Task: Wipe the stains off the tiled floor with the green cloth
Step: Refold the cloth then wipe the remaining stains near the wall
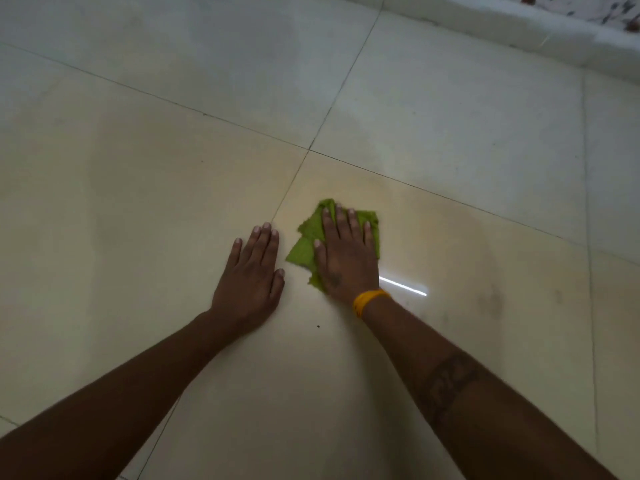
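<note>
Nearest the camera, two bare forearms reached up from the bottom edge, the left from about 7 o'clock and the right from about 5 o'clock; the right forearm carried a dark tattooed band. A tiny dark speck (318, 326) lay on the tiled floor (145, 188) between the two wrists. An orange wristband (367, 301) circled the right wrist.

The left hand (250, 276) lay flat on the bare tile, palm down, fingers straight and close together, holding nothing, its fingertips reaching a grout line. Just beside it, toward 3 o'clock, the right hand (346, 255) pressed palm down on the green cloth (313, 233), fingers straight and slightly spread, not curled around it. The cloth was crumpled flat against the floor just past centre, showing at 12 o'clock beyond the fingertips and at 9 o'clock beside the thumb.

At 3 o'clock from the right wrist a bright white streak of reflected light (403, 285) lay on the glossy tile, and farther that way faint dark smudges (491, 303) marked the surface.

Beyond the hands, grout lines crossed at about 12 o'clock. At the far 1 o'clock corner a pale raised ledge (519, 32) ran along the floor's edge, with a speckled surface (609, 8) behind it.
</note>
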